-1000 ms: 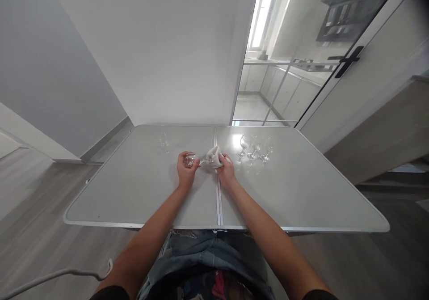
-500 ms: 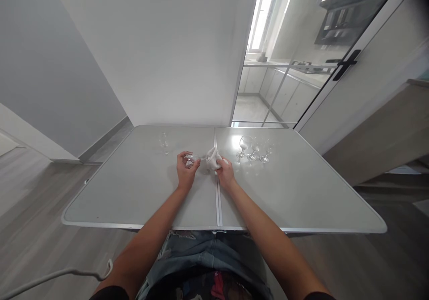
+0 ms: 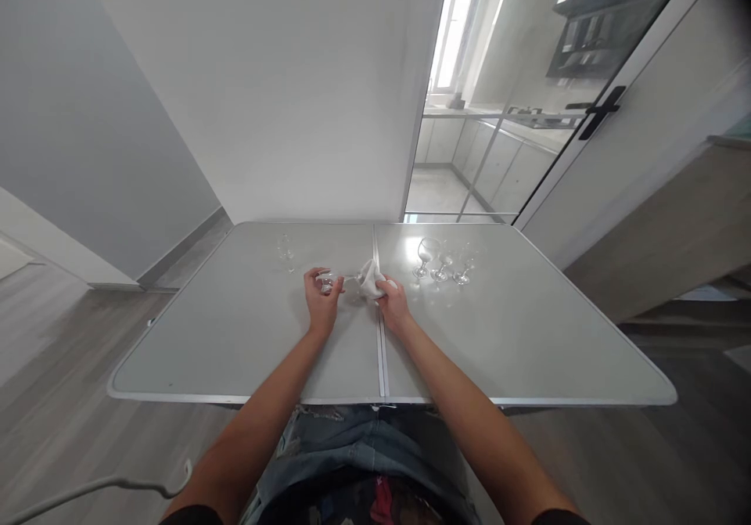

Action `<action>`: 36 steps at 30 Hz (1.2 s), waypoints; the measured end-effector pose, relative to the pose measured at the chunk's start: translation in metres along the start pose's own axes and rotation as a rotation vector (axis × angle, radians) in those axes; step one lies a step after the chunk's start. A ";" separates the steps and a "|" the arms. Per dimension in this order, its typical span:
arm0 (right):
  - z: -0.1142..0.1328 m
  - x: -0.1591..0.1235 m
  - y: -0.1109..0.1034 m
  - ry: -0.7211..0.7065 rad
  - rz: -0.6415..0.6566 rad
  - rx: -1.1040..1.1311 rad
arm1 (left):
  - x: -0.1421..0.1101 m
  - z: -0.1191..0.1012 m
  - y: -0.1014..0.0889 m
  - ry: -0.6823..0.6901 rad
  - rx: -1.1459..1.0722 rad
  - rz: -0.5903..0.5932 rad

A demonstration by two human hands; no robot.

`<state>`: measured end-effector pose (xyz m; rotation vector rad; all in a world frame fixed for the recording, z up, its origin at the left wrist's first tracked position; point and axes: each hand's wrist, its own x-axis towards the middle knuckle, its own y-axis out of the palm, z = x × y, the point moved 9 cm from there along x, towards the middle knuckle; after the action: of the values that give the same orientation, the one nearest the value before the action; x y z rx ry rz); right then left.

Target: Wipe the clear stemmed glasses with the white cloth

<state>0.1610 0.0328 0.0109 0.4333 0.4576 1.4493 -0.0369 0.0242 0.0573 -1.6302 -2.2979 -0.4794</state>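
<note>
My left hand (image 3: 321, 300) is closed around the bowl of a clear wine glass (image 3: 328, 282), which lies on its side in the air over the table. Its stem points right, toward a white cloth (image 3: 371, 281). The cloth is bunched in my right hand (image 3: 392, 300), with the fingers closed on it. The foot of the glass is hidden by the cloth. To the right, several stemmed glasses stand upright in a group, the nearest being a wine glass (image 3: 428, 257). Another clear glass (image 3: 285, 251) stands alone at the back left.
The pale grey folding table (image 3: 481, 337) has a metal rim and a seam down its middle. A white wall (image 3: 305, 118) rises behind it. A glass door (image 3: 498, 118) with a black handle is at the back right. A white curved hook-like rod (image 3: 117, 481) shows at lower left.
My left hand and the glass bowl have shifted slightly left. My right hand stays nearly in place, and the cloth has changed its folds. The camera view has moved a little.
</note>
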 end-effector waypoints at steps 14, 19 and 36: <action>0.001 0.002 -0.005 -0.024 -0.023 0.032 | 0.000 0.005 0.002 -0.014 -0.024 0.025; 0.005 0.002 -0.009 -0.052 -0.056 0.033 | -0.002 0.007 0.012 -0.036 -0.065 0.130; -0.002 0.001 -0.007 0.033 -0.054 -0.029 | 0.000 0.020 0.000 -0.087 -0.024 0.016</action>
<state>0.1659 0.0329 0.0059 0.3715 0.4708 1.4105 -0.0379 0.0327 0.0397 -1.7112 -2.3483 -0.4416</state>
